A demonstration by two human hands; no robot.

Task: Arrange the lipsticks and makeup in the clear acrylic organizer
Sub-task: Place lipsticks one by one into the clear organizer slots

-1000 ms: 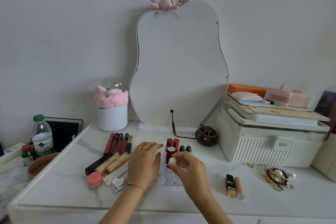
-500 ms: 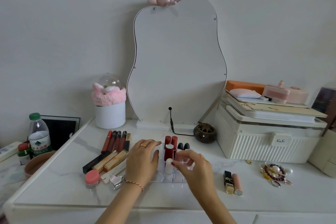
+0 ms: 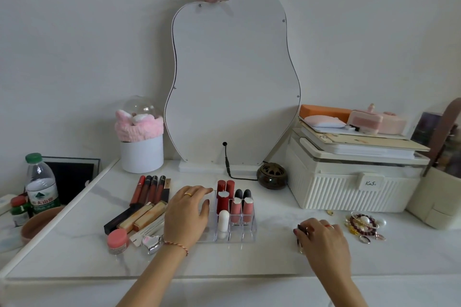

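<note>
The clear acrylic organizer (image 3: 247,235) stands mid-table. Its slots hold two red lipsticks (image 3: 222,200), two pink ones with black caps (image 3: 236,210) and a white tube (image 3: 223,220) at the front. My left hand (image 3: 185,214) rests on the organizer's left side with its fingers spread flat. To the right, my right hand (image 3: 321,239) lies on the table, fingers curled round a black lipstick (image 3: 300,229) whose ends show at my fingertips. The pink lipstick that lay beside it is hidden under that hand.
Loose lip glosses (image 3: 149,189), gold tubes (image 3: 142,217), a pink jar (image 3: 117,240) and a silver heart (image 3: 152,243) lie left of the organizer. Jewellery (image 3: 364,225) sits right of my right hand. A ribbed white box (image 3: 349,189), mirror (image 3: 234,77) and dark burner (image 3: 272,176) stand behind.
My right hand let go of the white tube, now standing in a front slot, and moved right to the lipsticks on the table. My left hand stayed on the organizer.
</note>
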